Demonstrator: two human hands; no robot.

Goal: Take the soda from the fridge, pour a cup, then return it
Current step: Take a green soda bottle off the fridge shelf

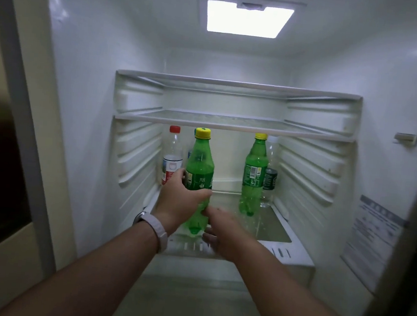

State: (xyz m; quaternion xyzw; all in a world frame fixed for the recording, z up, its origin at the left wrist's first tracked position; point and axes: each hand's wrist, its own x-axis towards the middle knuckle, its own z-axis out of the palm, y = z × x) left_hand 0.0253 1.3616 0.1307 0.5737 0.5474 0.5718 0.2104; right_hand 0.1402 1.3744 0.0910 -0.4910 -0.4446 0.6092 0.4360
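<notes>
Two bare forearms reach forward into the open fridge (83, 120), the left one wearing a pale wristband (155, 225). The right hand (223, 233) is low at the front lip of the glass shelf (274, 230). Its thumb lies against the lower part of the green soda bottle (200, 167) and its fingers sit beside the base. It is blurred, so I cannot tell whether it has a real hold or only touches. Just beyond it, the left hand (180, 201) is wrapped around the bottle's middle, thumb and fingers curled across the label in a firm grip. The bottle is upright with its yellow cap on, its base at the shelf's front edge, left of centre.

Further back on the same shelf, a second green bottle (253, 177) with a yellow cap stands to the right, well apart from the held one. A clear bottle with a dark label (269, 179) stands just behind it. At the back left is a clear bottle with a red cap (172, 159). Above them are two bare shelves (230, 127), and the ceiling light (248, 20) glows at the top. A printed sticker (373, 237) is on the right wall.
</notes>
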